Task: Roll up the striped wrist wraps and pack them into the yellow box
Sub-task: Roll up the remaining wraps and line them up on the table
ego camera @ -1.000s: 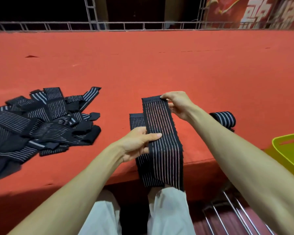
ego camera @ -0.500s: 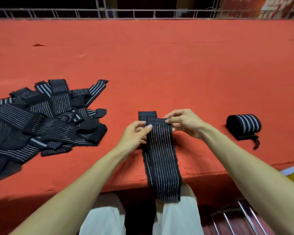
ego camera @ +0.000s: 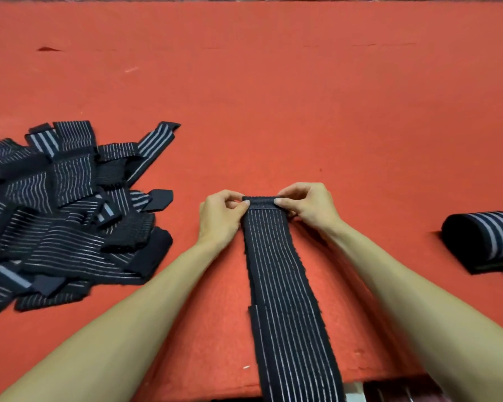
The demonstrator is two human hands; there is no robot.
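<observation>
A long black wrist wrap with thin white stripes [ego camera: 285,300] lies flat on the red table, running from the middle toward me and over the front edge. Its far end is folded over into a small first turn. My left hand [ego camera: 219,217] pinches the left side of that turn and my right hand [ego camera: 307,206] pinches the right side, thumbs on top. A finished rolled wrap [ego camera: 484,240] lies at the right edge. A heap of loose striped wraps [ego camera: 61,210] covers the left side. The yellow box is out of view.
The red felt table [ego camera: 273,97] stretches far back to a metal railing at the top edge. Its front edge runs along the bottom of the view, with a bit of metal frame below at the lower right.
Both hands lowered the wrap from held up in the air onto the table, then moved to its far end and began folding it over. The view tilted down, losing the yellow box.
</observation>
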